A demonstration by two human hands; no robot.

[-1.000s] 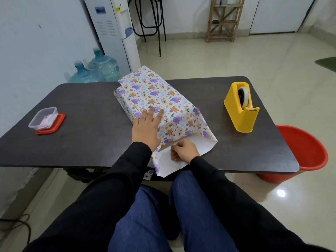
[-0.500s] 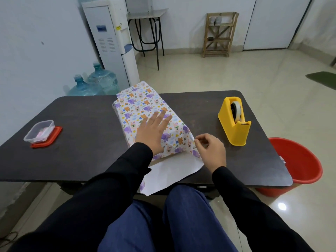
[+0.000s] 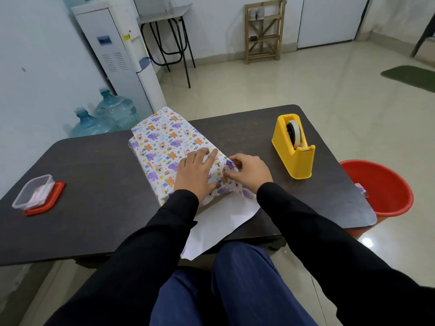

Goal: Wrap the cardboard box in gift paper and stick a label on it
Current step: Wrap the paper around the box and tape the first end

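Far left on the counter (image 3: pixel 94 184), a clear tub (image 3: pixel 33 195) on a red lid. Mid-counter sits the box, hidden under animal-print gift paper (image 3: pixel 162 147). The left hand (image 3: pixel 195 174) lies flat on top, fingers straight, pressing down. Just beside it, the right hand (image 3: pixel 250 171) pinches a paper fold at the near right corner. Then a yellow tape dispenser (image 3: pixel 293 149), and a red bucket (image 3: pixel 386 187) on the floor.

Left hand (image 3: pixel 195 171) flat, right hand (image 3: pixel 250 173) curled.
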